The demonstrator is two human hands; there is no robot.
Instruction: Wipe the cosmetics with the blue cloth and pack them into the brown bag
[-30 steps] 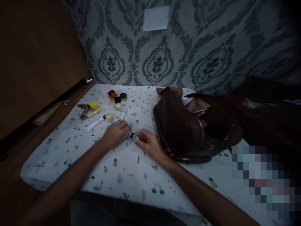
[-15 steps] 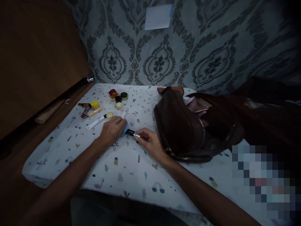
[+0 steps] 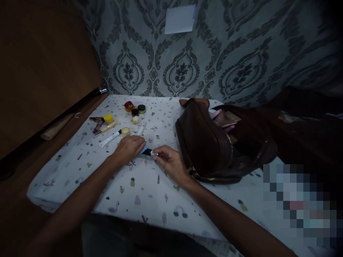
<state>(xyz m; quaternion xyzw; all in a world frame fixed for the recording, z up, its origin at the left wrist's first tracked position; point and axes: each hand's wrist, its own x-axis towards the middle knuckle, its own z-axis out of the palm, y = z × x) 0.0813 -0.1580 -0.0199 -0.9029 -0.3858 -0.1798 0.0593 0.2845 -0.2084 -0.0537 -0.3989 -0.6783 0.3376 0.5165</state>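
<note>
My left hand is closed on a small light-blue cloth pressed against a dark cosmetic tube with a silver band. My right hand pinches the silver end of that tube just above the patterned white sheet. Both hands meet left of a brown leather bag, which lies open with pinkish items showing inside.
Behind my left hand lie a white tube, a white stick, gloss tubes, small yellow jars, and red, black and green pots. A wooden headboard stands on the left, patterned wallpaper with a paper note behind.
The blue cloth has slid along the dark tube, baring more of it half a second ago and then covering part again. My right hand keeps its pinch and has shifted slightly.
</note>
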